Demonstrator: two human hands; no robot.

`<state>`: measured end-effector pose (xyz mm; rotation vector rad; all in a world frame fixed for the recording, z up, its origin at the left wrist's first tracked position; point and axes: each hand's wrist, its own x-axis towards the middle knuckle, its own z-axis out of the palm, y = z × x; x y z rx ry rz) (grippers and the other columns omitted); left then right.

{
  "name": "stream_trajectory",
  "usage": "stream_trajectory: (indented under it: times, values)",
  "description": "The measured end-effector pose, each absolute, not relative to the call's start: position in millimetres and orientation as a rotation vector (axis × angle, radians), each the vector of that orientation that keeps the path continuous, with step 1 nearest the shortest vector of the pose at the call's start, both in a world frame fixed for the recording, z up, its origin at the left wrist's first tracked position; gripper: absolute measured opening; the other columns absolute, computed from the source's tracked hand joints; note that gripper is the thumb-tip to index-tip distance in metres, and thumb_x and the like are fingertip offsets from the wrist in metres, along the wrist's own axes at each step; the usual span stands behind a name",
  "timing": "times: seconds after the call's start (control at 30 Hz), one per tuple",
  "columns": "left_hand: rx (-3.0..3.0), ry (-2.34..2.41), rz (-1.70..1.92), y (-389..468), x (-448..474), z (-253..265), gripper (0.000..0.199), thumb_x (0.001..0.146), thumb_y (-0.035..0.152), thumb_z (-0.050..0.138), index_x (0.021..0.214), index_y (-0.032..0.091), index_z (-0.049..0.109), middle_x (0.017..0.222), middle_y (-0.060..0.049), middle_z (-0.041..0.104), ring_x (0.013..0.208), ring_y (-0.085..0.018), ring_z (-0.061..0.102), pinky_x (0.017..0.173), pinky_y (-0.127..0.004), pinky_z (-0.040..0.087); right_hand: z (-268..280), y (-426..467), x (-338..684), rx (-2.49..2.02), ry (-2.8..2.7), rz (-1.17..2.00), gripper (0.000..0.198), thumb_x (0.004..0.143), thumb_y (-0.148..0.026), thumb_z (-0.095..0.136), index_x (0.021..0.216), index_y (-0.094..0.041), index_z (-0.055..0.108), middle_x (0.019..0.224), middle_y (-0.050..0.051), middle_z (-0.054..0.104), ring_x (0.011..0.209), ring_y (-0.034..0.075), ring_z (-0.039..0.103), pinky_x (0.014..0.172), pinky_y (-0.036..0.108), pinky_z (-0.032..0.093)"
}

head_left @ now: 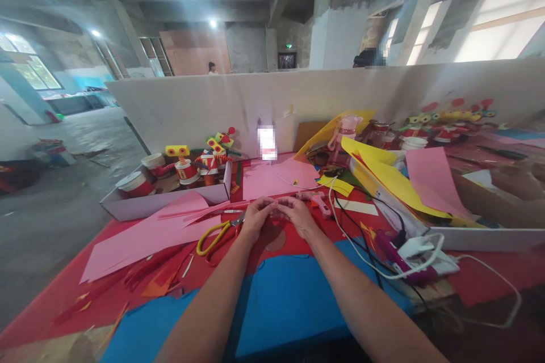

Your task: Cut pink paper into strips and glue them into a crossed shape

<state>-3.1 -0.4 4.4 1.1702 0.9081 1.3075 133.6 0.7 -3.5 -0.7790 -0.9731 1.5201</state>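
My left hand (258, 218) and my right hand (299, 216) meet at the fingertips over the middle of the red-covered table. Both are closed in a pinch; whatever sits between the fingers is too small or hidden to make out. Just left of my left hand lie scissors (213, 238) with yellow and red handles. Narrow pink paper strips (200, 211) stretch toward that hand from the left. Beyond my right hand rests a pink glue gun (320, 204). Below the hands a round brownish disc (273, 237) lies on the red cover.
A box (170, 204) of paper-cup figures stands at left, near pink sheets (140, 238). Blue material (289, 295) covers the near edge. At right are a purple power strip (394, 252), loose cables and a box (472, 238) with yellow and pink sheets. A white partition (191, 108) rises behind.
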Motion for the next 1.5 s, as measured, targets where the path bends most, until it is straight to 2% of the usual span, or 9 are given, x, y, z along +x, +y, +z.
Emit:
stream_trajectory:
  times: [0.17, 0.33, 0.73, 0.8, 0.93, 1.07, 1.23, 1.37, 1.5]
  values:
    - [0.992, 0.892, 1.297, 2, -1, -2, 0.032, 0.059, 0.035, 0.085, 0.076, 0.014, 0.068, 0.065, -0.001, 0.068, 0.054, -0.010, 0.058, 0.054, -0.023, 0.047, -7, 5, 135, -0.860, -1.050, 1.362, 0.038, 0.054, -0.039, 0.084, 0.077, -0.017, 0.063, 0.073, 0.001, 0.070, 0.067, 0.017, 0.068, 0.071, 0.033, 0.057]
    - [0.954, 0.903, 1.255, 2, 0, -2, 0.036, 0.053, 0.036, 0.088, 0.075, 0.012, 0.072, 0.071, -0.007, 0.072, 0.061, -0.014, 0.064, 0.057, -0.024, 0.048, -15, 11, 136, -0.904, -1.136, 1.218, 0.029, 0.060, -0.037, 0.079, 0.074, -0.018, 0.063, 0.071, 0.001, 0.069, 0.067, 0.017, 0.066, 0.069, 0.031, 0.054]
    - [1.042, 1.004, 1.339, 5, -2, -2, 0.034, 0.054, 0.040, 0.086, 0.070, 0.014, 0.071, 0.059, -0.001, 0.064, 0.048, -0.008, 0.052, 0.046, -0.020, 0.041, 11, -12, 174, -1.030, -1.227, 0.923, 0.032, 0.072, -0.050, 0.067, 0.084, -0.020, 0.065, 0.076, 0.002, 0.068, 0.061, 0.017, 0.064, 0.062, 0.032, 0.055]
    - [1.046, 1.006, 1.335, 5, -2, -4, 0.035, 0.054, 0.040, 0.086, 0.071, 0.013, 0.071, 0.060, -0.001, 0.064, 0.049, -0.008, 0.052, 0.046, -0.020, 0.041, 11, -17, 192, -1.112, -1.312, 0.814, 0.027, 0.079, -0.047, 0.059, 0.084, -0.020, 0.065, 0.080, 0.004, 0.069, 0.067, 0.019, 0.066, 0.067, 0.034, 0.055]
    - [1.039, 0.992, 1.340, 6, -2, -7, 0.036, 0.054, 0.039, 0.086, 0.072, 0.013, 0.071, 0.062, -0.001, 0.065, 0.051, -0.008, 0.054, 0.049, -0.020, 0.043, 8, -15, 216, -1.523, -1.580, 0.250, 0.022, 0.089, -0.026, 0.046, 0.094, -0.018, 0.066, 0.101, 0.013, 0.070, 0.098, 0.025, 0.064, 0.088, 0.037, 0.048]
    - [1.045, 0.978, 1.346, 8, -3, -9, 0.033, 0.055, 0.038, 0.084, 0.071, 0.013, 0.070, 0.058, 0.000, 0.063, 0.050, -0.008, 0.054, 0.049, -0.020, 0.041, 6, -3, 221, -1.932, -1.824, -0.026, 0.026, 0.087, -0.017, 0.049, 0.108, -0.010, 0.064, 0.103, 0.022, 0.068, 0.102, 0.030, 0.063, 0.086, 0.037, 0.045]
    - [1.041, 0.954, 1.345, 8, -4, -8, 0.032, 0.053, 0.037, 0.084, 0.069, 0.013, 0.069, 0.058, 0.001, 0.062, 0.049, -0.008, 0.053, 0.046, -0.020, 0.041, -1, 4, 218, -2.112, -1.835, -0.052, 0.032, 0.085, -0.011, 0.050, 0.115, -0.010, 0.061, 0.100, 0.022, 0.068, 0.094, 0.031, 0.066, 0.077, 0.036, 0.045]
    - [0.997, 0.946, 1.343, 7, -4, -6, 0.034, 0.052, 0.037, 0.085, 0.070, 0.013, 0.068, 0.058, 0.001, 0.061, 0.048, -0.007, 0.052, 0.045, -0.019, 0.040, -4, 2, 215, -2.079, -1.743, -0.036, 0.043, 0.079, -0.003, 0.050, 0.120, -0.010, 0.058, 0.106, 0.022, 0.065, 0.099, 0.031, 0.064, 0.080, 0.034, 0.045]
    - [0.925, 0.915, 1.330, 7, -5, -5, 0.036, 0.052, 0.038, 0.086, 0.072, 0.013, 0.069, 0.063, -0.001, 0.064, 0.049, -0.007, 0.053, 0.045, -0.019, 0.041, -3, 0, 214, -1.885, -1.629, 0.018, 0.045, 0.085, -0.005, 0.040, 0.129, -0.010, 0.050, 0.113, 0.022, 0.062, 0.105, 0.030, 0.061, 0.084, 0.036, 0.047]
